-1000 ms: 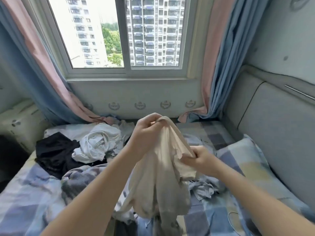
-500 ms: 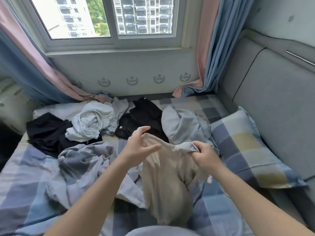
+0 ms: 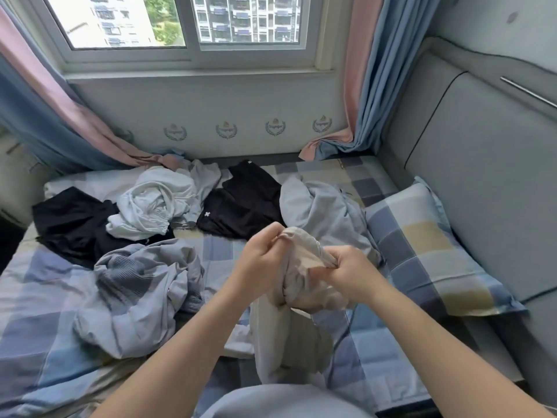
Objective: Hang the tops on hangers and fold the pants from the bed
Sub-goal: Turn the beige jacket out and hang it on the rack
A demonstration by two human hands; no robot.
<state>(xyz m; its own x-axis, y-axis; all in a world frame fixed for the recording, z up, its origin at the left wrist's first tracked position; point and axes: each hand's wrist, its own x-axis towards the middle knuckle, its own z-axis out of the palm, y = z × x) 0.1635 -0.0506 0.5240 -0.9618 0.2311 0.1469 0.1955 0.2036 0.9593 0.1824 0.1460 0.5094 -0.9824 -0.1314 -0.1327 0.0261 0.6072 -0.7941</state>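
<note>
Your left hand (image 3: 261, 255) and right hand (image 3: 349, 274) meet just above the bed (image 3: 33, 312), and both hold the beige garment (image 3: 280, 336). The left grip is closed, with its fingers curled around a bunched edge at the top of the garment. The right grip pinches the same edge just beside it, thumb over the cloth. The rest of the beige garment hangs in loose folds between your forearms, its lower end near your lap. You cannot tell whether it touches the sheet there.

The other clothes lie on the checked bedding beyond your hands. A black garment (image 3: 69, 218) lies at the far left, with a crumpled white top (image 3: 147, 206) partly over its right side. A second black garment (image 3: 247, 203), bearing a small white mark, lies in the middle, just past your left hand. A pale grey-blue garment (image 3: 322, 203) is heaped to its right, reaching the edge of the checked pillow (image 3: 422, 242). A striped grey-blue garment (image 3: 132, 285) lies rumpled beside your left forearm. The padded headboard (image 3: 482, 176) runs along the right side of the bed, and the window (image 3: 187, 22) is above its far end.
</note>
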